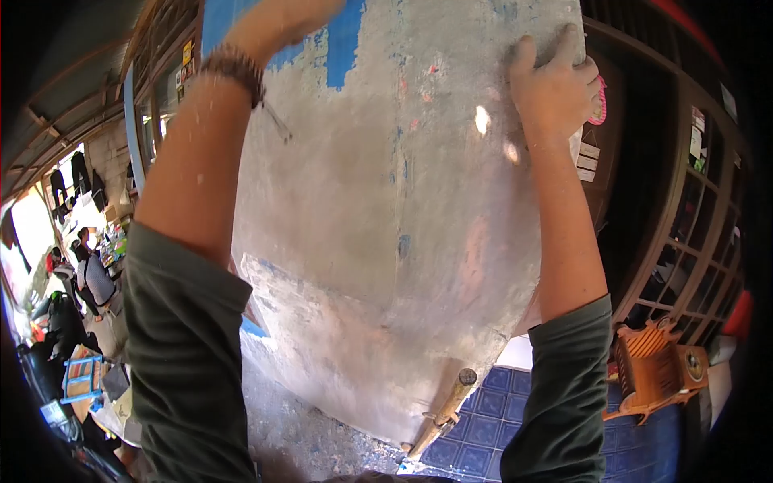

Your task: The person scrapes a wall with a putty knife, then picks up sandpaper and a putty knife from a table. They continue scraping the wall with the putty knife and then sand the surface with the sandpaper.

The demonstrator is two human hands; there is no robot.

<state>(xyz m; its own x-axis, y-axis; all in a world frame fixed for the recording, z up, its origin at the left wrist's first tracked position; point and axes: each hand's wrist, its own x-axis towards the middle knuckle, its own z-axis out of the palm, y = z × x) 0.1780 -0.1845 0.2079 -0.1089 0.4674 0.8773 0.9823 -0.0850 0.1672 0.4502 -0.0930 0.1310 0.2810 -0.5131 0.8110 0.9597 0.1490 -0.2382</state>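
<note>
A pillar-like wall with a worn grey surface stands right in front of me. Blue paint covers its upper left in ragged patches. My left hand is raised against that blue area; its fingers run out of the top of the view, so whatever they hold is hidden. A dark bracelet with a dangling cord circles the left wrist. Spread over the wall's upper right edge are the fingers of my right hand, which rests on the surface. A pink-rimmed object shows partly behind it.
A wooden pole with a tied crosspiece leans at the wall's foot, above blue floor tiles. On the right stand a carved wooden chair and paned windows. People sit far left, near a blue-framed stool.
</note>
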